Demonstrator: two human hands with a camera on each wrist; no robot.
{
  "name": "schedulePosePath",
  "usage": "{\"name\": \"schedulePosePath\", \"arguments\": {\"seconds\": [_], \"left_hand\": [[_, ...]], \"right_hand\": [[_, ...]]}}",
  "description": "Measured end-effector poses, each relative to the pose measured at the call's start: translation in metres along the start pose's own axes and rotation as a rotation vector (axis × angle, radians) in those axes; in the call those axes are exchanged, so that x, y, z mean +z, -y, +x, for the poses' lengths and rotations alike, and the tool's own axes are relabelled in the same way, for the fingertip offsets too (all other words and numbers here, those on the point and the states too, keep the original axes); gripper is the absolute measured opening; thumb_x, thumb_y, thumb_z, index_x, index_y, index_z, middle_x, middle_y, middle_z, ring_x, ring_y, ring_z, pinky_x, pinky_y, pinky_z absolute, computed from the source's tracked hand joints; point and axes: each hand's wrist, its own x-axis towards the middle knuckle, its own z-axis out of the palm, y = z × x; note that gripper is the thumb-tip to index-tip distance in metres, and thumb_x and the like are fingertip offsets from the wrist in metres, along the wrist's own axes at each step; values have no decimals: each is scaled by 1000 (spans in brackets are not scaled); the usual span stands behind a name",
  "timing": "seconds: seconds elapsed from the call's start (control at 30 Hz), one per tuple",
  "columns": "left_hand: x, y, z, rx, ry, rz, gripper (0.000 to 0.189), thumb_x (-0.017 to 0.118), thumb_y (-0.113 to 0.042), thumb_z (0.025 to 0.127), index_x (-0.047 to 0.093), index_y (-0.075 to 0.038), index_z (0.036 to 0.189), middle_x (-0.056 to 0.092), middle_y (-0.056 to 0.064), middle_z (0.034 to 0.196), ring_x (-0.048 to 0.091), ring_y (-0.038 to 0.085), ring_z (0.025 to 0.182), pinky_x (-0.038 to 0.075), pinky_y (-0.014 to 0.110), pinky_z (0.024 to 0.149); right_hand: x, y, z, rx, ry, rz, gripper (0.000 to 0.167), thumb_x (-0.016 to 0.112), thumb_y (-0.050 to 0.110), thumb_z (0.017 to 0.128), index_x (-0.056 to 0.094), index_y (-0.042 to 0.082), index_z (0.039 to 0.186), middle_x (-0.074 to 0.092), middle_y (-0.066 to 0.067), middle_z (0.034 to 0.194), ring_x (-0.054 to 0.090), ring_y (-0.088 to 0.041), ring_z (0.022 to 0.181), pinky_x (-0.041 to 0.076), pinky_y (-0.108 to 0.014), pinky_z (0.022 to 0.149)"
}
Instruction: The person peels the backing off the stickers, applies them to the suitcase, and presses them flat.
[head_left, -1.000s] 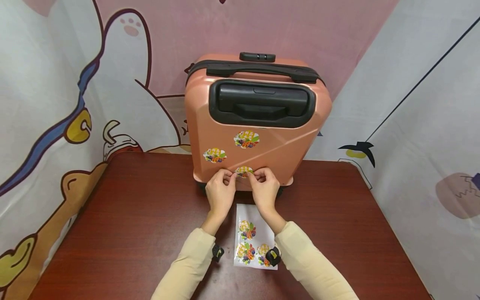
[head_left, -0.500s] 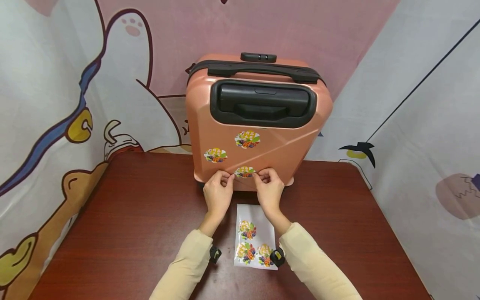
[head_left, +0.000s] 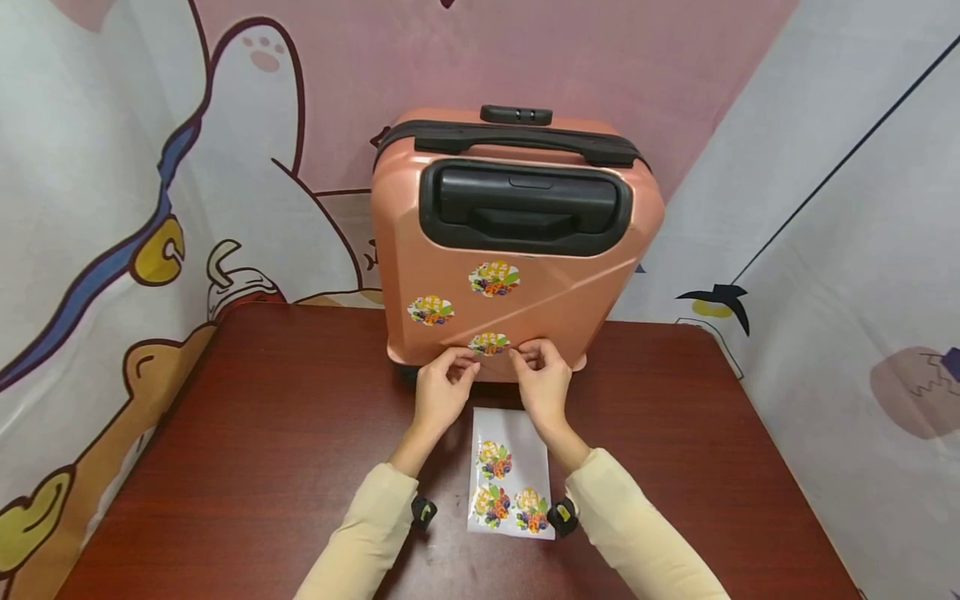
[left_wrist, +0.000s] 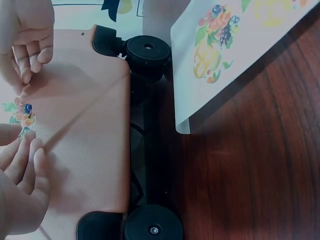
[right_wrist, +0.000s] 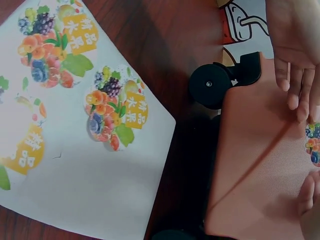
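A peach-pink suitcase stands upright with three round fruit stickers on its front: a top sticker, a left sticker and a lower sticker. My left hand is at the lower sticker's lower left edge, fingertips bent toward the shell; in the left wrist view its fingers reach the sticker. Right beside the sticker's other edge is my right hand, thumb and forefinger close together, the other fingers loosely bent. The lower sticker lies against the shell.
On the reddish-brown table, a white sticker sheet with three fruit stickers lies between my forearms. The suitcase has a black handle recess and black wheels. Printed cloth hangs behind and at both sides.
Both hands have let go of the lower sticker's edges and spread apart slightly. Since then the left hand has come back right, to just below the sticker's left edge. The sticker stays in place.
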Motion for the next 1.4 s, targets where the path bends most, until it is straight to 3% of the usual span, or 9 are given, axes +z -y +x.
{"name": "schedulePosePath", "arguments": {"seconds": [0.13, 0.3, 0.47, 0.73, 1.03, 1.23, 1.4], "left_hand": [[-1, 0, -1, -13, 46, -17, 15, 67, 0, 79, 65, 3, 94, 66, 10, 77, 61, 18, 62, 50, 30, 54], [-2, 0, -1, -8, 57, -7, 16, 66, 1, 80, 65, 2, 96, 66, 10, 79, 62, 18, 64, 49, 26, 55], [-2, 0, 0, -6, 61, -11, 16, 65, 2, 80, 65, 2, 96, 66, 10, 80, 62, 18, 66, 50, 24, 56], [-5, 1, 1, -25, 65, -28, 15, 64, 2, 82, 65, 1, 97, 66, 10, 82, 63, 19, 68, 51, 25, 58], [-6, 1, 3, -19, 64, -54, 15, 63, 2, 82, 65, 0, 97, 67, 9, 84, 64, 19, 72, 52, 26, 60], [-9, 0, 3, -18, 69, -73, 16, 62, 4, 82, 65, 0, 97, 67, 10, 85, 64, 20, 72, 52, 27, 60], [-9, 0, 3, -19, 79, -73, 16, 61, 4, 83, 65, 0, 99, 67, 10, 87, 64, 20, 74, 52, 27, 61]], "right_hand": [[-1, -1, -2, -1, 115, 63, 10, 70, -3, 75, 63, -3, 83, 65, -13, 72, 56, -14, 61, 43, -17, 54], [-5, 13, -6, -25, 251, 135, 15, 66, -8, 77, 60, -10, 90, 66, -22, 84, 62, -32, 73, 48, -27, 60], [-9, 29, -7, -65, 326, 150, 17, 64, -10, 78, 57, -14, 93, 64, -26, 90, 62, -38, 82, 50, -30, 65], [-10, 36, -2, -65, 391, 242, 21, 62, -11, 80, 54, -16, 98, 62, -29, 95, 60, -41, 91, 49, -46, 76], [-11, 50, 7, -69, 379, 357, 22, 59, -17, 78, 52, -17, 99, 61, -31, 98, 58, -45, 90, 51, -38, 77], [-11, 40, 1, -33, 419, 288, 23, 59, -14, 79, 53, -15, 101, 61, -30, 100, 58, -41, 95, 51, -38, 77], [-10, 28, -8, 6, 466, 220, 24, 60, -12, 80, 54, -13, 103, 62, -28, 102, 58, -39, 97, 49, -45, 78]]}}
